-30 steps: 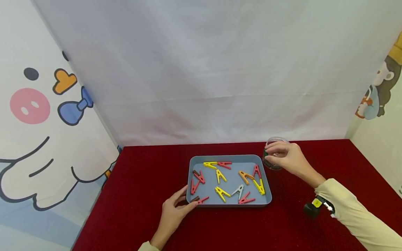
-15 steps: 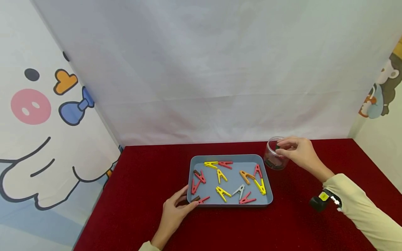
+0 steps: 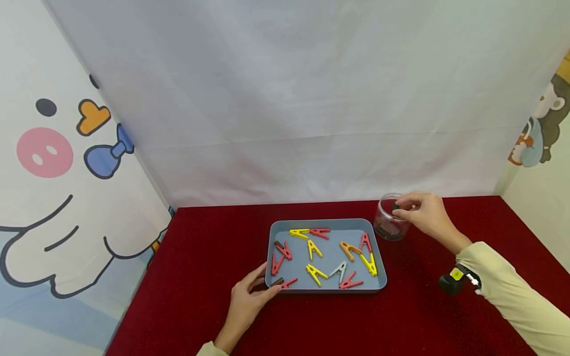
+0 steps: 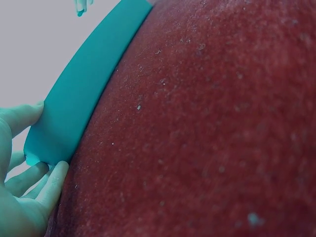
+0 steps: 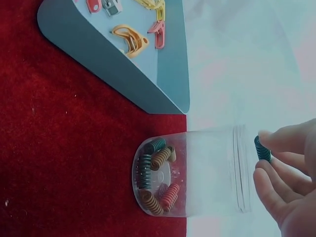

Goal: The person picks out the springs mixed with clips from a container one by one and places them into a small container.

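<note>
My right hand (image 3: 423,212) pinches a small dark green coil spring (image 5: 262,148) between thumb and fingertips. It hovers at the mouth of a clear plastic jar (image 5: 210,173), which stands just right of the tray. Brown, red and dark green coil springs (image 5: 144,172) lie on the jar's floor. My left hand (image 3: 246,301) grips the near left corner of a blue-grey tray (image 3: 329,291), thumb on one side and fingers on the other. Spring clamps in red, yellow, orange and light grey (image 3: 339,270) are spread inside the tray, along with brown coil springs (image 3: 277,282) at its left side.
A dark red cloth (image 3: 209,247) covers the table. White curtain (image 3: 311,99) hangs behind its back edge, and printed cartoon panels (image 3: 58,207) stand at both sides. A small black camera (image 3: 451,284) is strapped to the right wrist.
My right hand has shifted to the right across the jar's mouth with the green spring, uncovering more of the jar. The left hand keeps its grip on the tray corner.
</note>
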